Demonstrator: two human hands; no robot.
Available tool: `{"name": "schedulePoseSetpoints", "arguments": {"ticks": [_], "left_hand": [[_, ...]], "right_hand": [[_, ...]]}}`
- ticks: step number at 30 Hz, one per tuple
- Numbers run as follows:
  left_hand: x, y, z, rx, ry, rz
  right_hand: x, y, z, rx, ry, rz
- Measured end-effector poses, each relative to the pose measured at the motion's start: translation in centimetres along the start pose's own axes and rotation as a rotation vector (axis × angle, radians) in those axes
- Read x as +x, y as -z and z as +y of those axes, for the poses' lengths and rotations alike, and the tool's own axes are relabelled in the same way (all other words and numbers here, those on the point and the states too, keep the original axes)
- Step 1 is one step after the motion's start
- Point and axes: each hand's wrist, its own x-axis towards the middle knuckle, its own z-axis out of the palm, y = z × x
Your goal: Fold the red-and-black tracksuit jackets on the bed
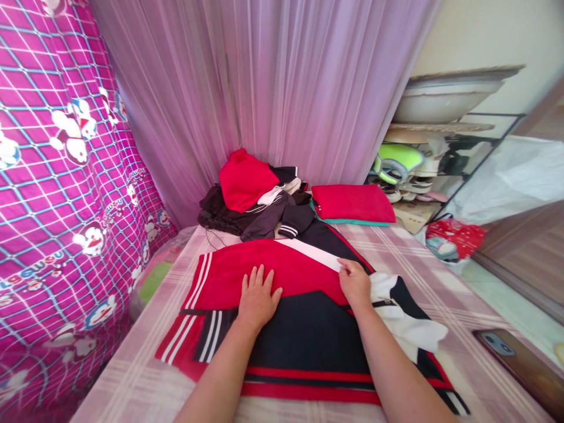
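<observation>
A red, navy and white track jacket (304, 329) lies spread on the checked bedsheet (423, 264). My left hand (257, 296) rests flat on its red part, fingers spread, pressing the cloth down. My right hand (353, 281) sits on the jacket's right side, fingers curled at the edge of the white stripe, pinching the fabric there. The white collar (409, 329) lies to the right of my right forearm.
A heap of unfolded red and dark clothes (251, 200) lies at the bed's far end, with a folded red garment (352, 202) beside it. A phone (520, 364) lies at the bed's right edge. A rack of shoes (418, 170) stands beyond. Pink curtains hang left and behind.
</observation>
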Motion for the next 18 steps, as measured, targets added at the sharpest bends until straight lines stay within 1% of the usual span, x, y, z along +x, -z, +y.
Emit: {"name": "schedulePoseSetpoints", "arguments": {"ticks": [18], "left_hand": [[0.12, -0.37, -0.12, 0.003, -0.002, 0.021]], "right_hand": [[0.09, 0.44, -0.52, -0.04, -0.052, -0.08]]}}
